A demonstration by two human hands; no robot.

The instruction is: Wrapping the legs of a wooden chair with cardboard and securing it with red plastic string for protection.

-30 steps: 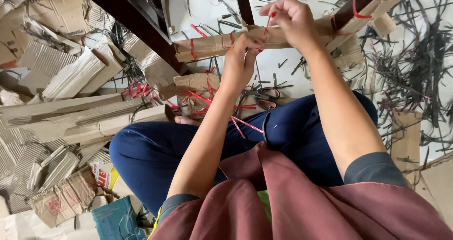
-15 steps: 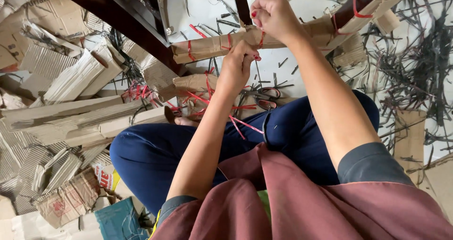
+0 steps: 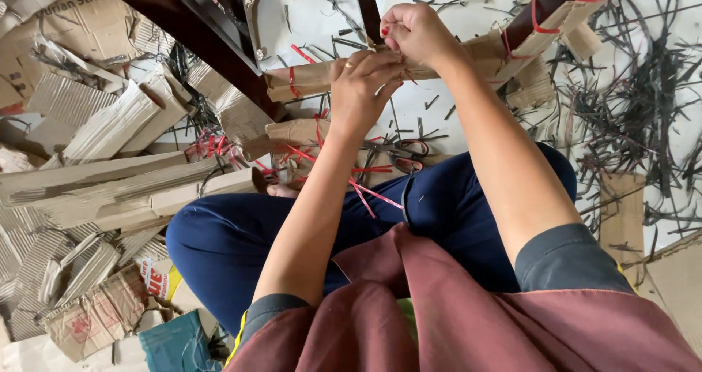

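Overhead, seated worker's view.
Floor (image 3: 446, 101): pale, hard surface, strewn with dark strap offcuts (image 3: 629, 109) at right and small scraps between.
Cardboard heap (image 3: 95, 160): flattened and corrugated brown pieces piled at left, some torn.
Dark wooden frame (image 3: 212, 43): slanting bars across the top, legs rising from the floor.
Cardboard roll (image 3: 307, 79): long brown bundle held level above the floor, bound by red bands, just beyond the knees.
Red strap pieces (image 3: 365, 189): loose on the floor and lap below the roll.
Left hand (image 3: 360, 87): fingers curled over the roll's middle, gripping it.
Right hand (image 3: 415, 32): fingertips pressed together, pinching a red tie at the roll's top edge.
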